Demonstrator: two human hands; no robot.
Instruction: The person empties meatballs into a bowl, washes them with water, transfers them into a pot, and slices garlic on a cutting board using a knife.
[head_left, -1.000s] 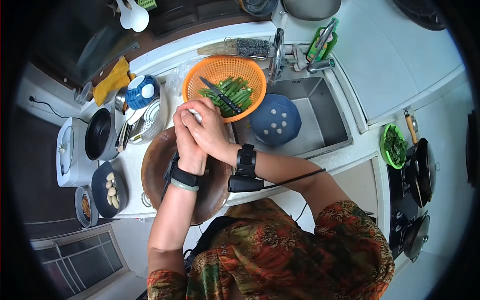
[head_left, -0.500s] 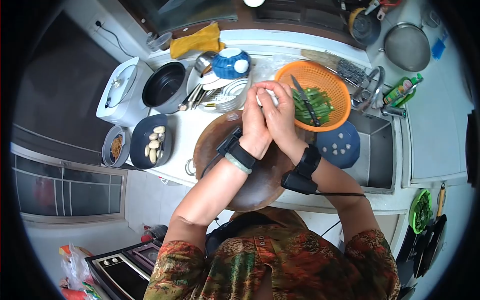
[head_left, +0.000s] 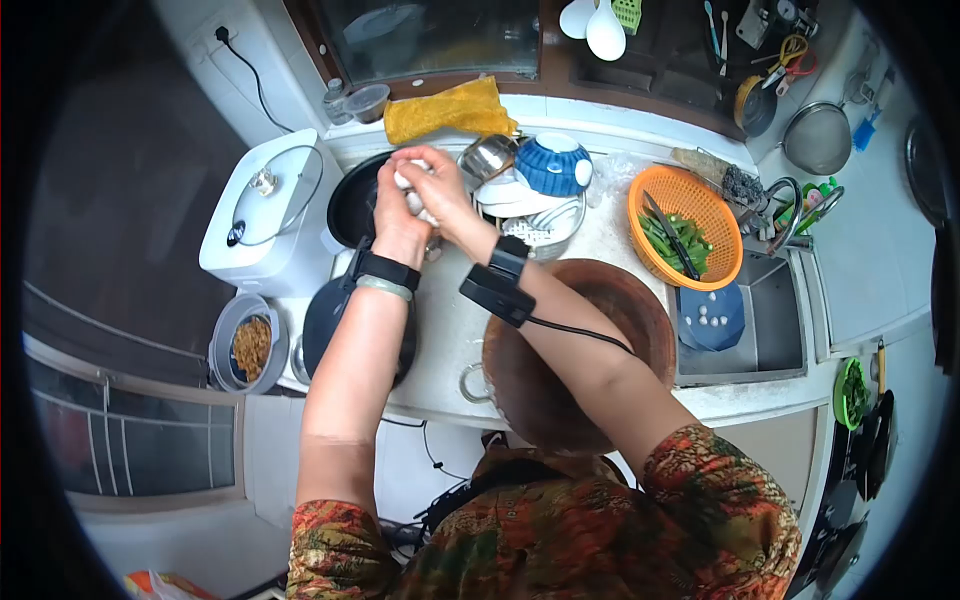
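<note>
My left hand [head_left: 400,220] and my right hand [head_left: 445,195] are cupped together, closed around several white roundish pieces [head_left: 415,190] whose kind I cannot make out. Both hands are above the counter, over the near right side of a black pot [head_left: 350,205]. Below them, a dark container [head_left: 320,325] is partly covered by my left forearm. My right forearm passes over a round brown wooden board [head_left: 640,330] with a metal ring at its side.
A white appliance [head_left: 270,205] with a glass lid stands left, near a tub [head_left: 222,345] of brown food. Behind are a blue bowl [head_left: 553,165] and stacked dishes. At right, an orange colander [head_left: 735,225] holds cut greens and a knife [head_left: 672,236], beside the sink [head_left: 770,310].
Both hands have moved left together, from over the wooden board to beside the black pot, still cupped around the white pieces. The head view has shifted left too.
</note>
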